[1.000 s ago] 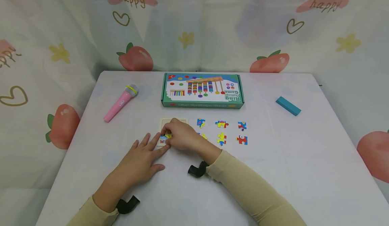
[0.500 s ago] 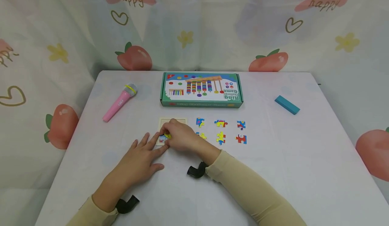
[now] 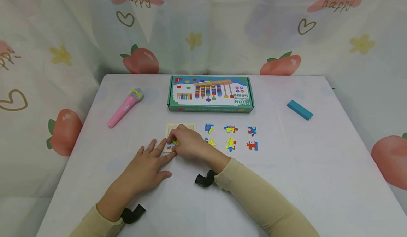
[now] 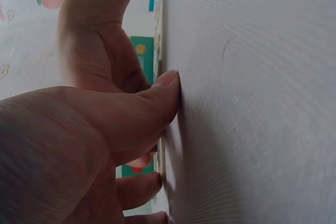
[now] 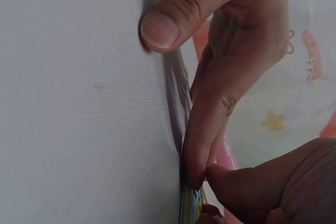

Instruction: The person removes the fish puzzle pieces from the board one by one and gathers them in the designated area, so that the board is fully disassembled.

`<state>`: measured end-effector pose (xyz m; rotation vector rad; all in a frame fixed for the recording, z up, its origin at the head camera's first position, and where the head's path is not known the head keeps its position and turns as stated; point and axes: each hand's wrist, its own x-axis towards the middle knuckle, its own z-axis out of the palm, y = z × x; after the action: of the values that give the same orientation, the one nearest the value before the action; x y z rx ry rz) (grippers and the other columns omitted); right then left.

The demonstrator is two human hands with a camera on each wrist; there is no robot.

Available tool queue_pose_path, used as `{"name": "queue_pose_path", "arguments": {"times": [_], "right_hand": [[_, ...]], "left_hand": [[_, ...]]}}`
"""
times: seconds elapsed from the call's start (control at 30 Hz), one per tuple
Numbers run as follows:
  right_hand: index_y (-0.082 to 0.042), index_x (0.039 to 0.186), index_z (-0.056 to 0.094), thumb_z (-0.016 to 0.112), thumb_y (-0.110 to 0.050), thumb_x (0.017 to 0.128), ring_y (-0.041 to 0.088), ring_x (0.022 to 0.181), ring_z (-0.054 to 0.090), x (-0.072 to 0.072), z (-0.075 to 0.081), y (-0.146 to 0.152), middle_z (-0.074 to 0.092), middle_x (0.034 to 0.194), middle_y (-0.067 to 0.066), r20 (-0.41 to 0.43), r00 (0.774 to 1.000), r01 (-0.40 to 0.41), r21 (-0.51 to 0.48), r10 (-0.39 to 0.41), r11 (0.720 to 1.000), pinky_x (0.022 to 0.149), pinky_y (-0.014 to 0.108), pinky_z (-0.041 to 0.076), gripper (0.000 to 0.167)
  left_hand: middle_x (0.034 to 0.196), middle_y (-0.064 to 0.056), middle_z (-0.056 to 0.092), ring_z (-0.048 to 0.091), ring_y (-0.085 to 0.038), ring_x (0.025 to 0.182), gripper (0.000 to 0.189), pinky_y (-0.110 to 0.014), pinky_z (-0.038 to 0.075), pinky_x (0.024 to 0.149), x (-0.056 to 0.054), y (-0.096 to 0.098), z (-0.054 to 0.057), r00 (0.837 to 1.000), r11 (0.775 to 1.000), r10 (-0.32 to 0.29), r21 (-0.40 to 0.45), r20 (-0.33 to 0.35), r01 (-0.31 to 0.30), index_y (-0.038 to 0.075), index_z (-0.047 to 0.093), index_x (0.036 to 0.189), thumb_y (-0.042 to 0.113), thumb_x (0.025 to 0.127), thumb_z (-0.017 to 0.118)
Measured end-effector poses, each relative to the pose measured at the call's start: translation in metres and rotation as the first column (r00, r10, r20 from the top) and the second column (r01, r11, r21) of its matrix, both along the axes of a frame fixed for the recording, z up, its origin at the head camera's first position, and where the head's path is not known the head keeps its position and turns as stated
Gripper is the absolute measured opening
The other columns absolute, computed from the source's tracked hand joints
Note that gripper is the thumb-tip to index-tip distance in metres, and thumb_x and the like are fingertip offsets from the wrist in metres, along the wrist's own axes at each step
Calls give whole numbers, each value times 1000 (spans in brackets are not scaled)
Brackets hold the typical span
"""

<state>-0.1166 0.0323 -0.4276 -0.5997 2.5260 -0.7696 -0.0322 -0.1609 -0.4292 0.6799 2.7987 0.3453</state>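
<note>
A small wooden puzzle tray [image 3: 192, 125] lies on the white table, partly covered by my right hand [image 3: 189, 142]. With thumb and fingers curled, this hand pinches a blue and yellow puzzle piece [image 3: 175, 143] at the tray's lower left corner; its fingertips hide most of that piece. My left hand [image 3: 144, 168] rests flat, fingers spread, two of them touching the tray's left and front edges. The left wrist view has the left thumb [image 4: 165, 90] close to the tabletop. In the right wrist view, the right fingers [image 5: 241, 182] meet the left index finger beside the tray.
Several loose jigsaw pieces [image 3: 231, 144] lie in two rows right of the tray. Behind stands a green game box [image 3: 211, 94]. A pink toy microphone [image 3: 124, 108] is at the left, a teal block [image 3: 300, 110] at the right. Black curved fittings [image 3: 205, 179] sit at both wrists.
Both hands stay almost where they were. Between the right fingertips, the puzzle piece has shifted slightly in the tray corner.
</note>
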Motion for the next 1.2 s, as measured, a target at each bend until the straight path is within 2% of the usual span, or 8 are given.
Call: {"name": "queue_pose_path", "arguments": {"times": [0.1,0.33,0.57,0.77,1.0,1.2], "right_hand": [[-19,118,73,77,-15,98,15,101,59,1,1,0,62,116,-1,-3,1000,-2,-7,2,1000,92,33,52,21],[-14,134,68,74,-13,100,16,99,58,0,-1,0,62,109,-1,14,998,64,-44,-63,997,89,32,51,35],[-12,122,73,75,-11,98,17,96,56,0,-1,1,59,104,2,-9,997,77,-45,-78,996,84,30,49,24],[-17,119,69,76,-11,96,16,97,57,-2,-2,2,59,106,0,14,996,84,-70,-83,994,84,30,49,24],[-20,110,68,71,-9,101,16,87,59,-5,-8,4,64,93,-2,60,991,129,-186,-120,974,77,30,47,14],[-18,107,71,69,-5,100,15,86,59,-8,-13,8,66,90,-2,103,986,159,-292,-134,943,78,28,48,15]], "left_hand": [[176,-15,35,33,-53,160,65,-80,36,118,0,0,-1,1000,1000,-1,-1,-5,1,29,59,156,45,97,79],[176,-15,35,32,-54,160,67,-80,34,119,0,1,-2,1000,1000,10,1,-3,-10,33,57,158,46,96,79],[175,-16,37,33,-54,159,67,-80,34,118,-1,2,-1,1000,1000,5,-9,-5,-5,33,56,158,45,97,79],[176,-15,35,32,-54,160,68,-80,34,119,-1,2,-1,1000,1000,9,-12,2,-9,33,56,158,46,96,79],[176,-15,33,30,-53,161,67,-80,32,120,-1,3,-3,1000,1000,18,-17,18,-18,34,56,158,48,96,79],[177,-15,33,28,-52,162,67,-80,32,121,-1,3,-3,999,999,24,-24,33,-24,34,56,158,48,97,78]]}}
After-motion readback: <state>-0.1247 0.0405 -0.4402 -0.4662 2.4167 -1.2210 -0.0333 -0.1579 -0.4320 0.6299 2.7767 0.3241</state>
